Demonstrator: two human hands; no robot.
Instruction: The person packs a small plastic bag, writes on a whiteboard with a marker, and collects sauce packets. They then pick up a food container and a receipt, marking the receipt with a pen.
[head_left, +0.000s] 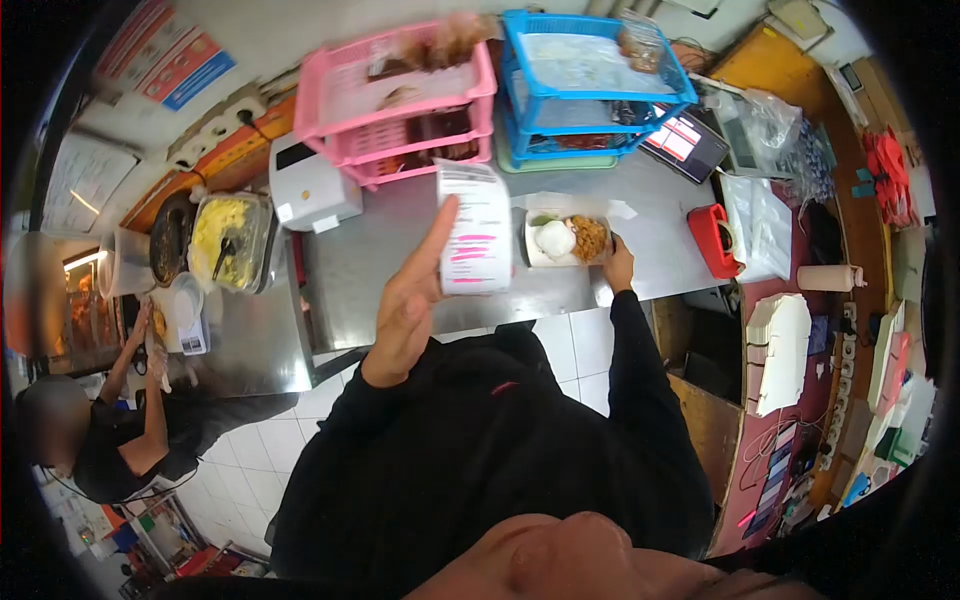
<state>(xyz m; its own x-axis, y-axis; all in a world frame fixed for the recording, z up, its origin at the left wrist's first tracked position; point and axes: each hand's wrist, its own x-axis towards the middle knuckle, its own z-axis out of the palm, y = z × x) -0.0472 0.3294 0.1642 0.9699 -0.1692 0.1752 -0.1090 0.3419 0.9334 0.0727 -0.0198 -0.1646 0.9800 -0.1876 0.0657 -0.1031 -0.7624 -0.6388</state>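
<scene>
My left hand point(412, 305) is raised over the counter and closed on a white paper receipt point(476, 235) with printed lines and pink marks. Farther right, my right hand point(620, 264) grips the right edge of an open paper food box point(545, 258) on the steel counter point(400, 250). Inside the box lie white rice point(555, 239), a brown crumbly food point(590, 238) and something green at the back left. The fingers of my right hand are partly hidden by the box.
Pink point(320, 110) and blue point(515, 80) tiered racks stand behind. A white printer point(315, 185) and a tub of yellow food point(222, 240) are left; a red container point(712, 240) and a tablet point(685, 143) are right. A co-worker point(150, 430) handles food at far left.
</scene>
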